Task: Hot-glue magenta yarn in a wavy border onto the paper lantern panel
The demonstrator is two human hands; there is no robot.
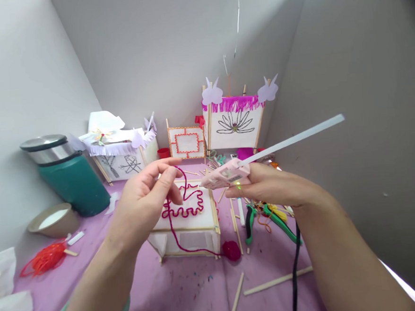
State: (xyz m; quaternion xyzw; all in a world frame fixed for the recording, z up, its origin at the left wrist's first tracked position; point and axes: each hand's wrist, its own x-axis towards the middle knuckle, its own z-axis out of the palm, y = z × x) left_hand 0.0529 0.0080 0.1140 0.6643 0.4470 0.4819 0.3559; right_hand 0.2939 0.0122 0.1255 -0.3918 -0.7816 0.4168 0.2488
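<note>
My right hand (266, 187) is wrapped round a pale pink hot glue gun (226, 174). A long translucent glue stick (295, 138) juts from its back end, and the nozzle points left. My left hand (156, 187) pinches a strand of magenta yarn (170, 219) between thumb and fingers. Below both hands stands a box-shaped lantern frame (185, 242) of thin wooden sticks with white panels. On its top panel, magenta yarn lies in a wavy outline, partly hidden by my left hand. The strand runs down to a small yarn ball (231, 251) at the frame's front right corner.
Green-handled pliers (249, 223) and wooden sticks (278, 282) lie to the right; a black cord (296, 272) hangs there. On the left are a teal bottle (72, 179), a bowl (54, 220) and red string (46, 258). Decorated lanterns (235, 125) stand behind.
</note>
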